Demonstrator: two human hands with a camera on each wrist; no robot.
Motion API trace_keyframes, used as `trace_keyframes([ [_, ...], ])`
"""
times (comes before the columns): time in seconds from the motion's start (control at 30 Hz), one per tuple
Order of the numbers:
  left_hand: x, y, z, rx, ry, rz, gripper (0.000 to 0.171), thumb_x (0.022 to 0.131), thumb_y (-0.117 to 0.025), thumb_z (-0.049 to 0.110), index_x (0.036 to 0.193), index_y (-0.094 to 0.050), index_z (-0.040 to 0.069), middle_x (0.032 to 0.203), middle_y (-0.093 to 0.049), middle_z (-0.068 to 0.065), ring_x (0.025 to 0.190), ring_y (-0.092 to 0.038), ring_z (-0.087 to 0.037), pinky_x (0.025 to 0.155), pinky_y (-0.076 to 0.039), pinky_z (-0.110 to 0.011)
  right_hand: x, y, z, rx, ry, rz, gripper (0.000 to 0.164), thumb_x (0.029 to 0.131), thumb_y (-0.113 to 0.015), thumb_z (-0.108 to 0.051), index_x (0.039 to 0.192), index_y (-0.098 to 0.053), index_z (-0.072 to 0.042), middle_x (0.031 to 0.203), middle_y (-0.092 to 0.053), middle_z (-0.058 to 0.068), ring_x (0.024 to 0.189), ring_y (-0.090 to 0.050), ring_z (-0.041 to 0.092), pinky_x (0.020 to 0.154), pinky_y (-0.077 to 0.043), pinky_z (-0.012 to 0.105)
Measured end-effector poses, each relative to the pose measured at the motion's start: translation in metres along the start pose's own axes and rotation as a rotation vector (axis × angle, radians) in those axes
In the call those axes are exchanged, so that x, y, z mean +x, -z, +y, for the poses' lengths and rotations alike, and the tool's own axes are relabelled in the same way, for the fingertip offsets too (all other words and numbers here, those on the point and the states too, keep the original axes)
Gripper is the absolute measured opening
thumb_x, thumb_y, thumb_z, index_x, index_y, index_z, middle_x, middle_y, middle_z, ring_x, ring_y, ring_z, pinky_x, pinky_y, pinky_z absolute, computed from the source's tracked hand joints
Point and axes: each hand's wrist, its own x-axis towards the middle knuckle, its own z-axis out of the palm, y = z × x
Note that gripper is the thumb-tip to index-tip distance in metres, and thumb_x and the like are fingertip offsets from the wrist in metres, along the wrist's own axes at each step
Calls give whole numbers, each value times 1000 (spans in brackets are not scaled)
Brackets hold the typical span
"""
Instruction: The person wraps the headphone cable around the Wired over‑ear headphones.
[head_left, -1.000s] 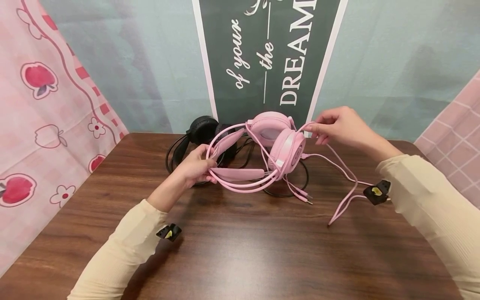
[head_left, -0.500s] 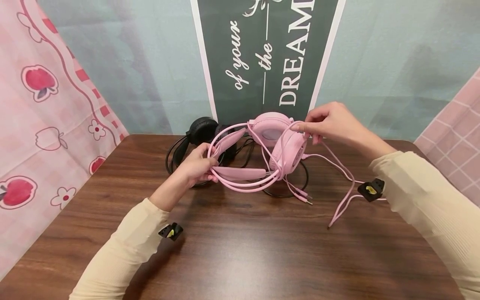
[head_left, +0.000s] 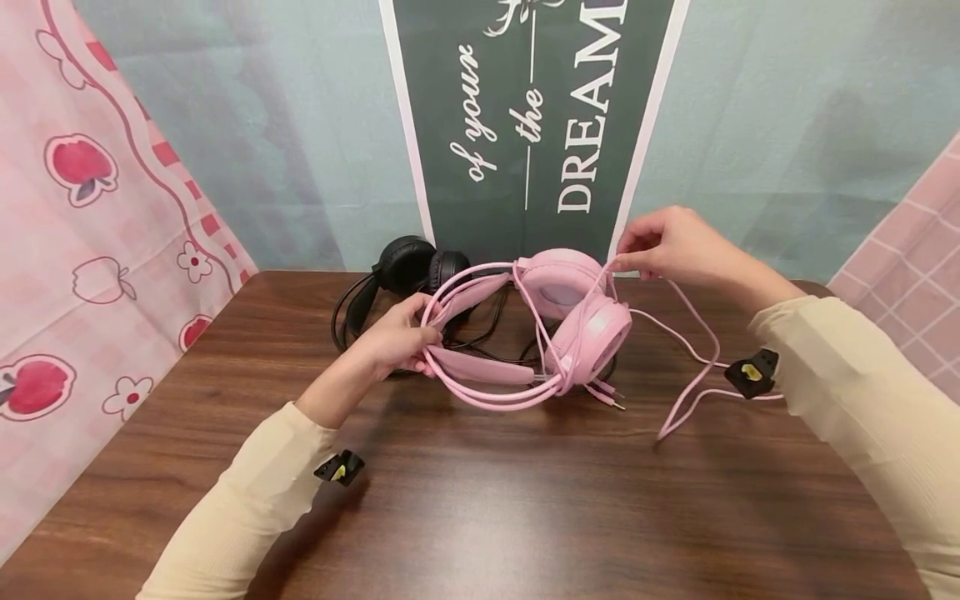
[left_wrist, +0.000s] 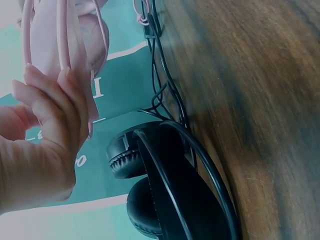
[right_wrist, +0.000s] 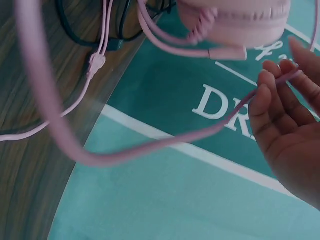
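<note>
A pair of pink headphones [head_left: 600, 340] is held over the back of the table, ear cups to the right. My left hand [head_left: 397, 337] grips the headband's top, its fingers curled around the thin twin bands [left_wrist: 63, 35] in the left wrist view. With thumb and fingertips, my right hand [head_left: 675, 246] pinches the pink cable [right_wrist: 150, 146] beside the ear cups. From there the cable runs over the nearer ear cup, and a loop hangs down on the right. Two pink plugs [head_left: 609, 398] show below that cup.
Black headphones [head_left: 407, 262] lie behind my left hand, partly covered by the pink headband. Their black cable [left_wrist: 172, 85] trails over the wooden table [head_left: 480, 500]. A dark green lettered panel [head_left: 495, 208] hangs on the back wall. A pink cable splitter [right_wrist: 96, 62] lies at right.
The pink headphones' ear cups have moved down and slightly right. My right hand first shifted left with the cable, then back right a little. The left hand keeps its grip.
</note>
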Motion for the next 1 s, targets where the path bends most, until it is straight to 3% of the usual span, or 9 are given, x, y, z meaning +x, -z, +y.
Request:
trace_keyframes([
  [0.13,-1,3,-5,4,7,-43,32,84,-44,-9,113,-36,3,75,-50,-10,41,-53,-12,38,-44,-16,-3,2,11,16,3,-27,3,80,-66,-7,82,-66,-5,64,-58,4,55,-52,15,49,-42,22],
  [0.3,-1,7,-7,-17,6,-59,31,86,-43,-7,113,-35,4,74,-51,-10,42,-54,-12,38,-43,-15,-5,1,21,0,-47,-42,6,81,-65,-8,85,-66,-4,65,-59,4,55,-55,18,49,-45,24],
  [0.57,-2,11,-7,-12,7,-62,32,84,-45,-8,112,-35,5,74,-51,-11,41,-53,-12,37,-43,-16,-4,1,30,-65,-82,15,9,83,-62,-9,87,-67,-2,58,-56,4,48,-52,15,45,-43,24],
  [0.67,-4,12,-8,-7,1,-69,32,84,-45,-9,111,-36,5,74,-53,-11,41,-53,-12,37,-43,-16,-5,4,34,23,-137,1,14,86,-61,-11,88,-65,3,56,-57,5,46,-57,19,44,-50,27],
  [0.87,-5,14,-9,-20,-2,-82,33,84,-46,-8,112,-35,6,72,-54,-10,41,-53,-11,37,-42,-15,-6,8,41,230,-228,-47,30,87,-63,-22,91,-63,8,70,-65,10,58,-65,24,55,-56,37],
  [1.0,-5,16,-10,-24,2,-94,33,83,-46,-7,112,-35,6,72,-54,-10,41,-53,-11,37,-42,-15,-7,11,50,313,-245,-89,26,88,-62,-15,95,-64,10,73,-66,14,62,-66,25,60,-56,40],
])
